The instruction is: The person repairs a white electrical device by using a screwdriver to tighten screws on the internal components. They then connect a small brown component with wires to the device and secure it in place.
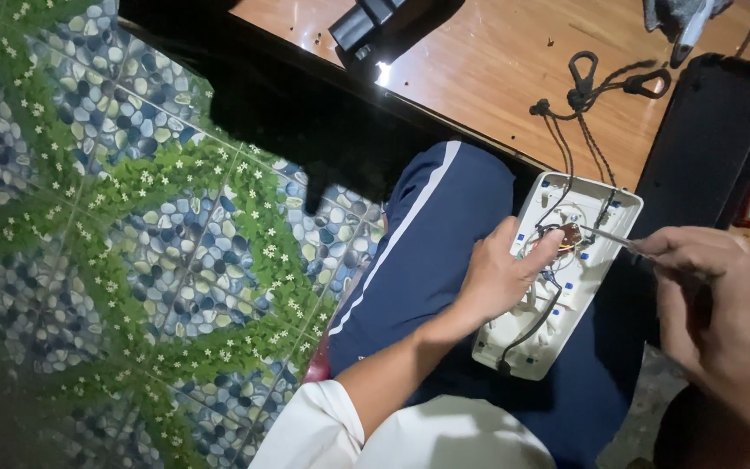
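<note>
Keep your left hand (498, 276) pressing the opened white casing (557, 278) against your lap (thumb pinning the wires) while your right hand (722, 304), fingers closed around the thin metal tool (611, 236), steadies its tip.

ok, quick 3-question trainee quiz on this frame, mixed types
1. True or false: the opened white casing lies on the wooden table.
2. Which hand holds the thin metal tool?
   A. left hand
   B. right hand
3. Fill in: the left thumb presses beside the ___ coil inside the casing.

Key:
1. False; it rests on the lap, on the blue trousers.
2. B
3. Copper-coloured.
</note>
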